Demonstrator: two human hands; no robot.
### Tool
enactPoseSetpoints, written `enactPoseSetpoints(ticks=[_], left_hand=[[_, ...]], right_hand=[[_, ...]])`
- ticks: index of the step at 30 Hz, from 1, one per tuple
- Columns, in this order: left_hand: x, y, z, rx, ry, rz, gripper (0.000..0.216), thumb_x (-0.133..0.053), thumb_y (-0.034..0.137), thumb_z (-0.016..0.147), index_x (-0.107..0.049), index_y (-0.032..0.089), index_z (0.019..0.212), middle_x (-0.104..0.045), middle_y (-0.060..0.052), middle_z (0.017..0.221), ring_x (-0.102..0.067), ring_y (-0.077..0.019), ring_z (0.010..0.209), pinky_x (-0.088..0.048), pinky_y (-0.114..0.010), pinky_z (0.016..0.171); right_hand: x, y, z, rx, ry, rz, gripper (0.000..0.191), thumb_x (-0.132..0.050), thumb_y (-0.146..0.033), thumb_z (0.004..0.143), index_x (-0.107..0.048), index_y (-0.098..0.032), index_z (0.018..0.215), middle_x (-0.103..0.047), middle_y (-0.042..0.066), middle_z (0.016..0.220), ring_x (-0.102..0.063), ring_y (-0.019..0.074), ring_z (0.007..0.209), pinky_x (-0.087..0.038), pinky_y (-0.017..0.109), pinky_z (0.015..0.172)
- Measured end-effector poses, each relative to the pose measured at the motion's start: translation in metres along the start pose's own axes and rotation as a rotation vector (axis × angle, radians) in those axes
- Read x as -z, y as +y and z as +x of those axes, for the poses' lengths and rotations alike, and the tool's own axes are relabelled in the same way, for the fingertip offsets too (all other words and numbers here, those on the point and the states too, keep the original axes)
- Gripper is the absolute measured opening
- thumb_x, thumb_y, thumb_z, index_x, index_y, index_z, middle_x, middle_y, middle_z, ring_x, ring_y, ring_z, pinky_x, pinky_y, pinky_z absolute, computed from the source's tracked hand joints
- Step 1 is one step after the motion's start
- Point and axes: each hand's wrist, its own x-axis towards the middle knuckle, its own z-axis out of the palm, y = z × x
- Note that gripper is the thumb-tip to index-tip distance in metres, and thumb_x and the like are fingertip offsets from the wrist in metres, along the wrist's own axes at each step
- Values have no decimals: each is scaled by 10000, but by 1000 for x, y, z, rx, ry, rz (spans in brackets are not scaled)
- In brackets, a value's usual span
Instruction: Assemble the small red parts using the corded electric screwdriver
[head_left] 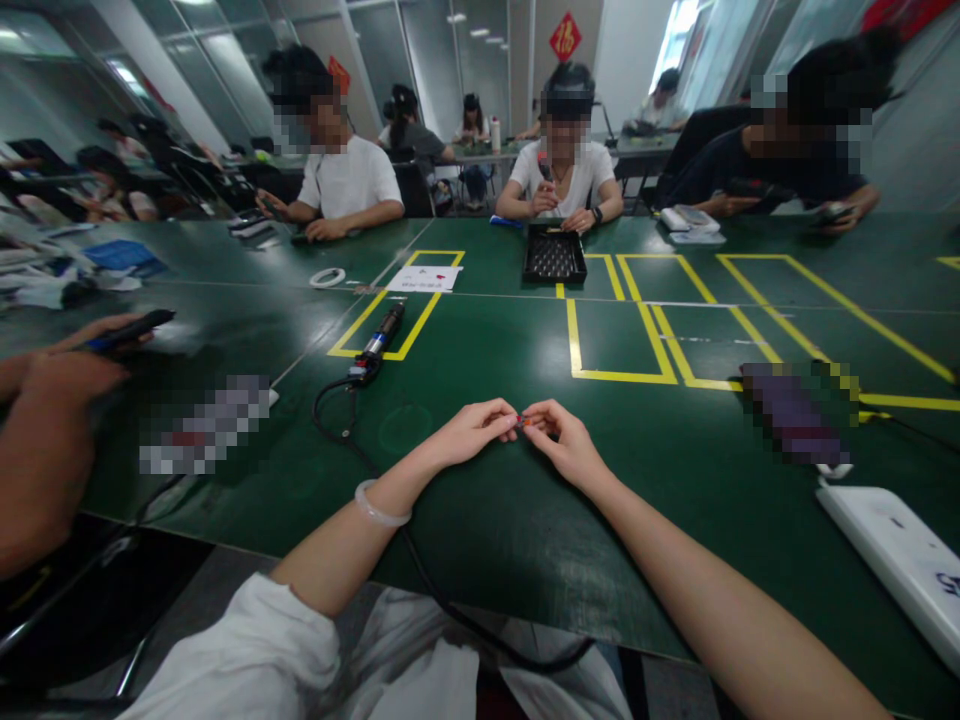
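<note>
My left hand (484,428) and my right hand (559,437) meet above the green table (480,520), fingertips close together. Between them is a tiny part with red, orange and dark bits (523,422), too small to name. The fingers of both hands are pinched around it and partly cover it. A pale bangle (382,504) circles my left wrist. Beyond my left hand lies a cylindrical tool that looks like an electric screwdriver (381,335), with a black cable (427,580) that runs under my left arm toward the table's front edge.
Yellow tape outlines (622,377) mark the table. A black tray (555,258) of small parts stands before a person opposite. A white sheet (424,278) and a white ring (328,277) lie farther left. At right is a white power strip (892,570). A neighbour's arm (52,420) reaches in at left.
</note>
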Motion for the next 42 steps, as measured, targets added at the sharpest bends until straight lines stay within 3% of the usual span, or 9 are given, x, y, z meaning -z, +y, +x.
enactPoseSetpoints(ticks=[4,8,12,20,28,32,37,40,42], left_hand=[[1,2,0,19,-14,29,368,-444,461,939,-617,139,905,-658,-42,813,-600,-142,765,-459,-266,753],[0,5,-2,8,-2,93,327,-526,453,897,-634,148,946,-655,-30,811,-592,-143,758,-446,-249,709],[0,9,-2,-52,45,140,286,-554,415,883,-637,164,991,-661,-39,912,-609,-160,846,-463,-267,774],[2,9,-3,-118,67,191,208,-591,327,866,-633,173,1000,-651,-29,942,-603,-146,858,-460,-269,814],[13,15,-4,-118,84,240,277,-536,410,901,-611,176,1028,-656,-41,988,-610,-166,927,-463,-287,853],[55,11,-8,-55,209,417,335,-489,446,917,-593,183,1098,-648,-56,1091,-598,-187,1006,-450,-312,905],[150,-28,-23,172,372,888,527,-615,418,839,-500,162,1286,-539,-112,1318,-508,-249,1186,-401,-340,975],[201,-54,-33,407,339,1063,707,-757,354,730,-456,86,1311,-539,-134,1304,-503,-249,1130,-401,-326,935],[221,-65,-38,494,264,1059,715,-801,287,684,-469,47,1270,-578,-115,1232,-509,-214,1060,-407,-292,904]], right_hand=[[1,-2,0,51,-16,-61,120,-580,-250,872,-590,-198,980,-628,25,863,-594,146,753,-475,279,675],[1,-4,-1,86,-40,-121,115,-573,-219,866,-594,-200,977,-623,22,870,-594,141,748,-469,268,655],[1,-3,-1,63,-13,-120,226,-630,-239,830,-567,-200,1044,-649,31,896,-610,154,767,-481,281,672],[1,-5,0,49,-2,-155,121,-616,-243,850,-602,-192,959,-663,36,882,-607,153,744,-468,289,675],[3,-6,0,64,12,-203,118,-616,-249,851,-616,-196,957,-656,31,879,-607,152,751,-464,284,679],[3,-6,0,37,13,-209,118,-617,-260,854,-620,-193,951,-650,26,844,-602,151,737,-460,283,677],[1,-6,1,25,-3,-222,118,-612,-266,858,-623,-194,950,-645,22,823,-591,149,726,-452,277,665],[1,-7,1,13,-5,-217,121,-609,-272,859,-622,-193,949,-651,23,826,-593,149,726,-451,274,659],[1,-7,1,4,-9,-213,123,-610,-272,858,-624,-190,949,-654,24,826,-594,149,725,-450,273,657]])
